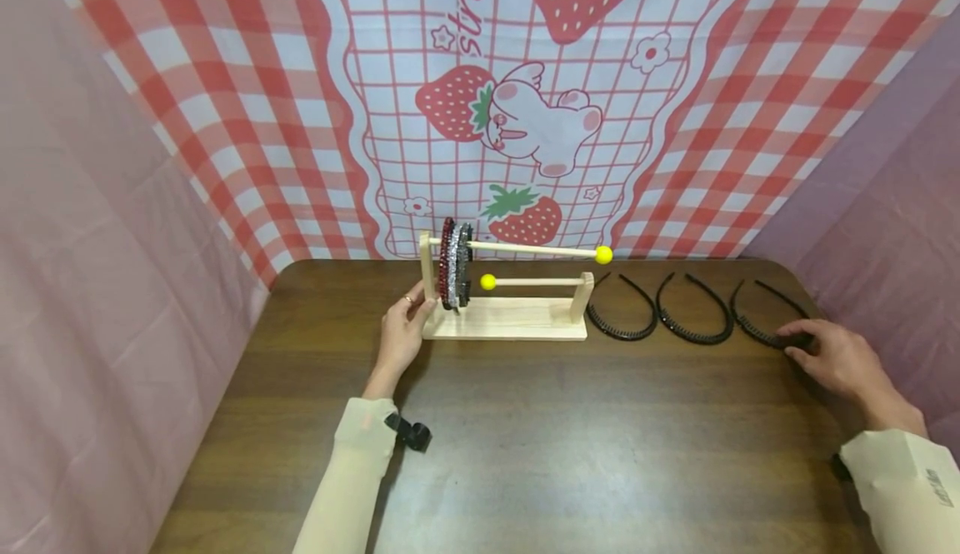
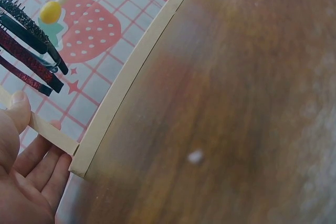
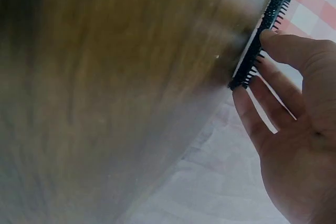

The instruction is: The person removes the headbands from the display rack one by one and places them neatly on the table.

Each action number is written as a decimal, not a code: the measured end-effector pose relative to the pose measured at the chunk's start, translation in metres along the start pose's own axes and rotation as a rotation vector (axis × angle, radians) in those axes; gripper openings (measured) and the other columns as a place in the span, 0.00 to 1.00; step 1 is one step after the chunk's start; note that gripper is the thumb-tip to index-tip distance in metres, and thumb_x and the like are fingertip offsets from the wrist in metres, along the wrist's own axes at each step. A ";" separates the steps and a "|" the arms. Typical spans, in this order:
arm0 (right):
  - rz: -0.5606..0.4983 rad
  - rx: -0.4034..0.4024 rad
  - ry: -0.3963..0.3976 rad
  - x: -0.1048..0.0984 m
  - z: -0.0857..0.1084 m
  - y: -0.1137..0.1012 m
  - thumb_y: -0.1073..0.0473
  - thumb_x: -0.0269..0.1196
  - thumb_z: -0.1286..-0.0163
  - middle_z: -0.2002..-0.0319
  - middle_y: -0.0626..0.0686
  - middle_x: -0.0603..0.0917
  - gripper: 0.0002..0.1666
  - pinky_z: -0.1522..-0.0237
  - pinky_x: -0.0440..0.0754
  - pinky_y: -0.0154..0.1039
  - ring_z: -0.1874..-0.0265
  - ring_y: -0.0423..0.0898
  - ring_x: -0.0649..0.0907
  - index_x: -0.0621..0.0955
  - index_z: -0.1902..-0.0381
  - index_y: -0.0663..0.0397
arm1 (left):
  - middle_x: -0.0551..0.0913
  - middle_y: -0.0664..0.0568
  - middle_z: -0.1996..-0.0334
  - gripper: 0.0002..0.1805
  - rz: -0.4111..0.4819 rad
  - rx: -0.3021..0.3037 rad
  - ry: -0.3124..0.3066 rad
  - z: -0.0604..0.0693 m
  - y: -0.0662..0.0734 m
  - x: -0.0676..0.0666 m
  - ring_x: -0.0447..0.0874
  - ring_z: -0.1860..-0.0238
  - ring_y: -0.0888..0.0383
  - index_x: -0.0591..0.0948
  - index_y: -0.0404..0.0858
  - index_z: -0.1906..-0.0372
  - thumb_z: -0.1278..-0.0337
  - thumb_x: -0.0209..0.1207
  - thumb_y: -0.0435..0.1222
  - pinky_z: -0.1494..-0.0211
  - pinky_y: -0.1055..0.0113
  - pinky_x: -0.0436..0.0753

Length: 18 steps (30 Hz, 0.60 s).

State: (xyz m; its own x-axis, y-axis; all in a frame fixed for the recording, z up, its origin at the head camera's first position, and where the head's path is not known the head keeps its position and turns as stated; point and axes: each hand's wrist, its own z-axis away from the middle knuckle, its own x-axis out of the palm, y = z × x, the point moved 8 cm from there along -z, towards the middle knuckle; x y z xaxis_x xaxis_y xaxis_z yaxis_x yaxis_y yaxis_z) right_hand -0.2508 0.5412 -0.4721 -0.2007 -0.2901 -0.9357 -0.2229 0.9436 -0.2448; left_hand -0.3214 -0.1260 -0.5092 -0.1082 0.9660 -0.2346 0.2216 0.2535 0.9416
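Note:
At the left end of a light wooden rack (image 1: 513, 319), my left hand (image 1: 400, 333) grips the upright post (image 2: 52, 132) between thumb and fingers. Red, silver and dark glittery headbands (image 1: 453, 267) hang together on its upper rod, close to that post. Far to the right, my right hand (image 1: 843, 362) pinches the near side of a black toothed headband (image 1: 753, 333) lying on the table. In the right wrist view, the thumb presses one face of this headband (image 3: 270, 11) and the fingers are at its other side.
Two more black headbands, a middle one (image 1: 693, 337) and a left one (image 1: 622, 336), lie between the rack and my right hand. Yellow balls cap the upper rod (image 1: 603, 255) and lower rod (image 1: 488, 281). A strawberry-print cloth (image 1: 525, 154) hangs behind the brown table (image 1: 555, 437).

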 end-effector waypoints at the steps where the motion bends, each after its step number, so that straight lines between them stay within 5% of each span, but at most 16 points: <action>1: -0.003 -0.005 0.010 -0.001 0.000 -0.002 0.72 0.76 0.36 0.64 0.60 0.89 0.18 0.72 0.74 0.43 0.74 0.30 0.73 0.89 0.49 0.58 | 0.90 0.40 0.38 0.24 -0.006 0.010 0.003 -0.002 -0.006 0.000 0.91 0.38 0.42 0.83 0.42 0.24 0.17 0.64 0.42 0.29 0.49 0.86; 6: -0.004 -0.018 0.066 -0.009 0.004 -0.010 0.75 0.73 0.38 0.54 0.69 0.88 0.19 0.70 0.74 0.44 0.71 0.30 0.74 0.89 0.49 0.60 | 0.93 0.46 0.41 0.28 -0.040 0.068 0.015 -0.010 -0.028 0.001 0.93 0.41 0.50 0.84 0.48 0.25 0.20 0.66 0.54 0.35 0.59 0.89; 12: 0.005 -0.029 0.101 -0.016 0.005 -0.018 0.74 0.71 0.37 0.54 0.70 0.87 0.20 0.70 0.74 0.49 0.70 0.36 0.75 0.88 0.46 0.61 | 0.91 0.37 0.40 0.25 -0.016 0.085 0.011 -0.001 0.001 0.000 0.92 0.40 0.39 0.83 0.38 0.25 0.17 0.64 0.42 0.33 0.49 0.88; 18: 0.013 0.002 0.105 -0.019 0.004 -0.022 0.73 0.71 0.35 0.51 0.71 0.86 0.20 0.72 0.74 0.50 0.70 0.50 0.79 0.87 0.44 0.60 | 0.92 0.40 0.42 0.25 0.004 0.114 0.025 -0.004 -0.012 -0.002 0.94 0.42 0.45 0.84 0.42 0.26 0.19 0.66 0.46 0.35 0.56 0.89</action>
State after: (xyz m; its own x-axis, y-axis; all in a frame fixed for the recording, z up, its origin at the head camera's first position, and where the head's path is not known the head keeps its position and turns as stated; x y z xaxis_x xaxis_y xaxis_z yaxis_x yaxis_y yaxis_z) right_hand -0.2381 0.5269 -0.4505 -0.3027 -0.2928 -0.9070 -0.2174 0.9478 -0.2334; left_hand -0.3275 -0.1311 -0.5192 -0.1307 0.9660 -0.2232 0.3307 0.2547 0.9087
